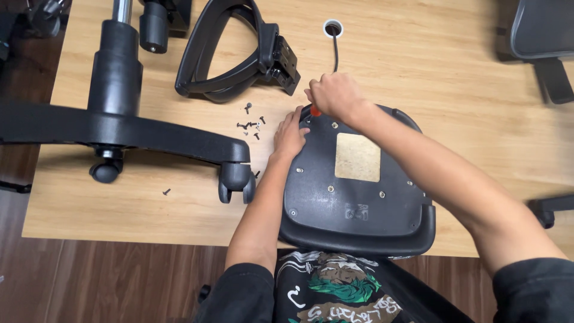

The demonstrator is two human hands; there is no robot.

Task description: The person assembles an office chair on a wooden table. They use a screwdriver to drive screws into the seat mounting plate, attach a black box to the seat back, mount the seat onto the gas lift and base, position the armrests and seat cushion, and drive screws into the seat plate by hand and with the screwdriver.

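A black chair seat (pixel 353 206) lies upside down at the near edge of the wooden table (pixel 418 66), with a tan square patch (pixel 357 157) in its middle and several screws in its underside. My left hand (pixel 289 135) rests flat on the seat's far left corner. My right hand (pixel 332 96) is closed around a tool with an orange-red handle (pixel 315 111), held upright at the seat's far edge. The tool's tip is hidden by my hands.
A small pile of black screws (pixel 250 124) lies left of my left hand, and one stray screw (pixel 166 192) nearer the edge. A black wheeled chair base (pixel 119 128) lies at left, black armrests (pixel 233 48) behind, and a cable hole (pixel 333 27) beyond. Another chair part (pixel 541 30) sits far right.
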